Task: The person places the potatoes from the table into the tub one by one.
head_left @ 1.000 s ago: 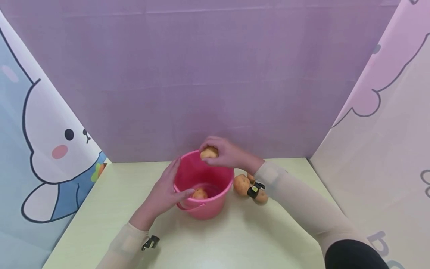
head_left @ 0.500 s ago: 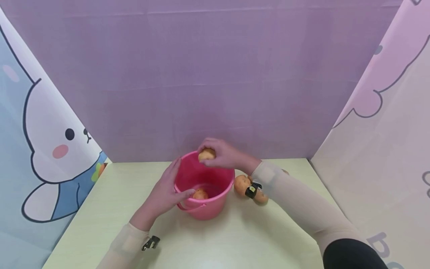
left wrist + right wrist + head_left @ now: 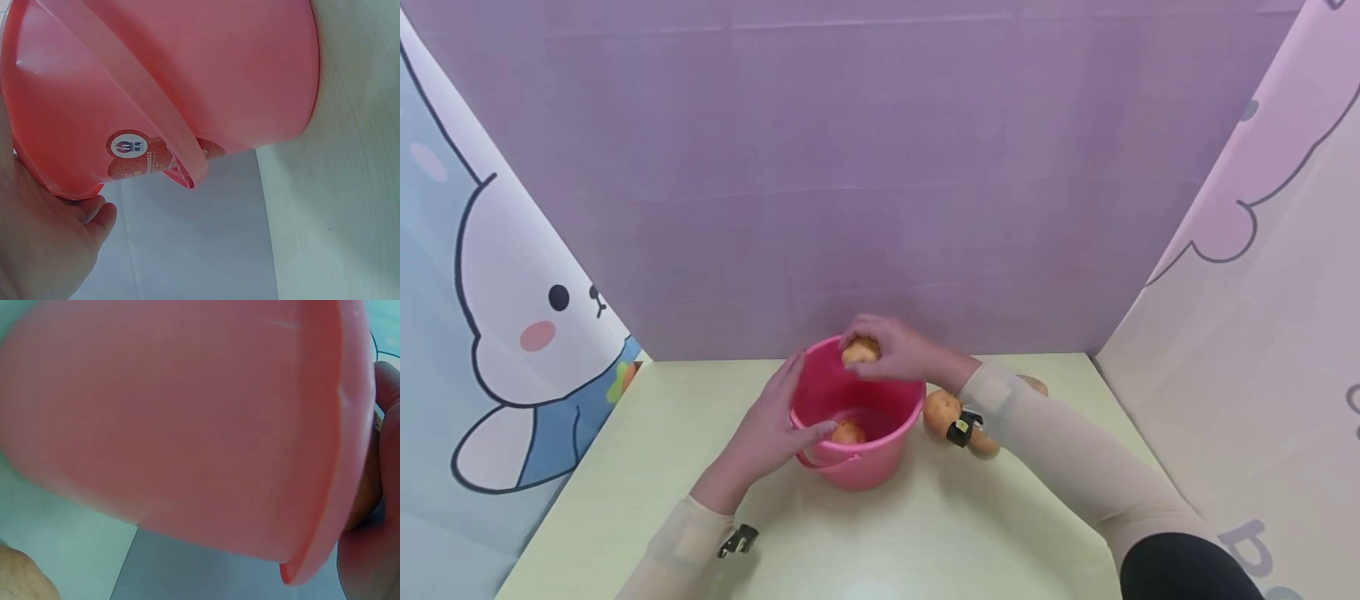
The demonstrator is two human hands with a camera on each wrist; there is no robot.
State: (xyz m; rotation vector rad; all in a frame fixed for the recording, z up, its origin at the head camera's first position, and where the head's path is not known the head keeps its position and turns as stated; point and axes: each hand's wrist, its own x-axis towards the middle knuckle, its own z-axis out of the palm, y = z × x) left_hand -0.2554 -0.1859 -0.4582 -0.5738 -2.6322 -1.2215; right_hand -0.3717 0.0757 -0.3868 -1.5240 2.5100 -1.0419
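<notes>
A pink bucket stands upright on the table, its handle hanging down on the near side. My left hand holds its left rim, the thumb reaching over the near edge; the left wrist view shows the fingers at the rim beside the handle. Over the bucket's mouth, near the far rim, my right hand grips a potato. In the right wrist view the bucket wall partly covers that potato. Another potato lies at the bottom inside the bucket.
Several potatoes lie right of the bucket, partly under the right forearm: one close to the wall, one nearer me, one farther right. The pale table meets a purple backdrop just behind the bucket.
My right hand has moved slightly left and down with the potato, further over the bucket's mouth. The left hand and the bucket have stayed nearly still.
</notes>
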